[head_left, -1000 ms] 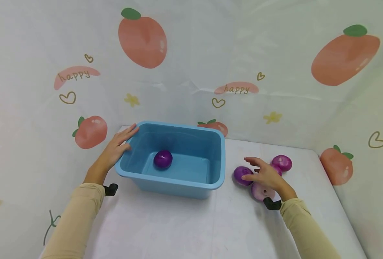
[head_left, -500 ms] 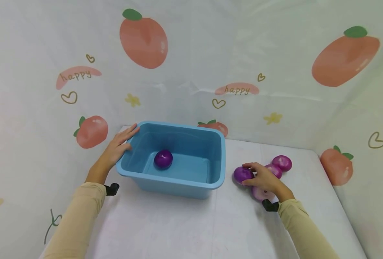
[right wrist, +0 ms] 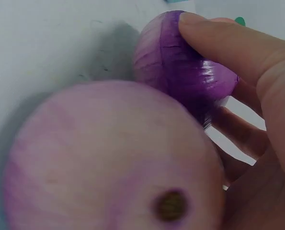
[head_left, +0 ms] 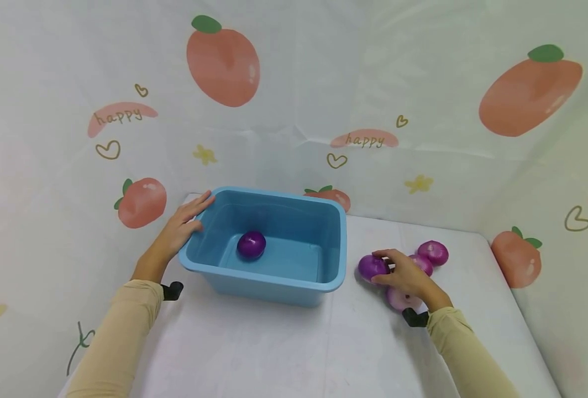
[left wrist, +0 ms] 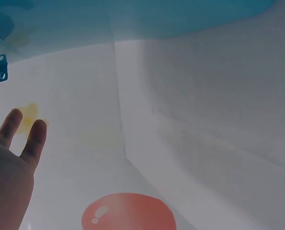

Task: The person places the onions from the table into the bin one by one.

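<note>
My right hand (head_left: 407, 275) grips a dark purple onion (head_left: 372, 268) on the table, with the thumb across its near side and the fingers behind it. In the right wrist view, a paler onion (right wrist: 113, 153) with a brown root end fills the foreground, close beside that hand. On the other side, my left hand (head_left: 178, 225) rests at the left rim of a light blue plastic basin (head_left: 274, 279), its fingers fairly straight along the corner. Another purple onion (head_left: 251, 245) lies inside the basin. In the left wrist view, two spread fingers (left wrist: 34, 141) show below the blue wall.
Two pinkish-purple onions (head_left: 433, 252) lie behind my right hand, one partly covered by it. A white cloth (head_left: 294, 348) covers the table. White fruit-print sheeting (head_left: 294, 83) rises behind and at both sides.
My right hand has lowered, and its thumb and fingers have closed round the dark purple onion. My left hand has stayed at the basin's rim.
</note>
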`<state>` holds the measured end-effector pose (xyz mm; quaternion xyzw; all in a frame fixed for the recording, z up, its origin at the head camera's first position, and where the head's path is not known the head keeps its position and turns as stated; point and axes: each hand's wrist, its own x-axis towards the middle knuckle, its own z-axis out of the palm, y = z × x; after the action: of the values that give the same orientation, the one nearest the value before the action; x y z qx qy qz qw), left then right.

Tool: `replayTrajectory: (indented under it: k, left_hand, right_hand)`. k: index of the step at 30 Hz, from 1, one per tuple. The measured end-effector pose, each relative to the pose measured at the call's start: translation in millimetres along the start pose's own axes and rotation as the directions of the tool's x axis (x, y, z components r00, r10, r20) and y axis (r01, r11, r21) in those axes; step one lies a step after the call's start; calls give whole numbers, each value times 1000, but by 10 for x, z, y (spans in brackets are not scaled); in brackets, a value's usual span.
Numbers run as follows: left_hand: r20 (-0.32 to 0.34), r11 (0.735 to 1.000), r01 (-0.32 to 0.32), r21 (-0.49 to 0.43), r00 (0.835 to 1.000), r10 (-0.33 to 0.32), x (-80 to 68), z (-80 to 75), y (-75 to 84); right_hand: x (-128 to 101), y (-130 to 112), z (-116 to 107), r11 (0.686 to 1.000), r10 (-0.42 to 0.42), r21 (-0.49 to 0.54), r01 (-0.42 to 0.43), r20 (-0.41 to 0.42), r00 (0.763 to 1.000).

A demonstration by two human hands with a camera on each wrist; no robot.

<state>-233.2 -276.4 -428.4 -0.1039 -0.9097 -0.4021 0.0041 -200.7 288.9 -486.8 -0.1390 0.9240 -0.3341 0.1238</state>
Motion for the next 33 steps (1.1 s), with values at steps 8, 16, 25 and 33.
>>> replayTrajectory:
  k: [8, 16, 25, 33]
  left_hand:
    - [-2, 1000, -5, -2, 1000, 5, -5, 3, -1]
    - [-2, 1000, -8, -22, 1000, 8, -9, 9, 1]
    - [3, 999, -5, -35, 1000, 6, -16, 16, -1]
    - [2, 999, -6, -35, 1000, 6, -14, 6, 3]
  right_hand:
    - [31, -195, -257, 995, -96, -7, 96, -72, 993]
    - [69, -575, -667, 979, -202, -32, 199, -144, 969]
    - [128, -1088, -1075, 950, -312, -72, 304, -187, 932]
    - [287, -1481, -1229, 904, -427, -70, 421, -169, 888]
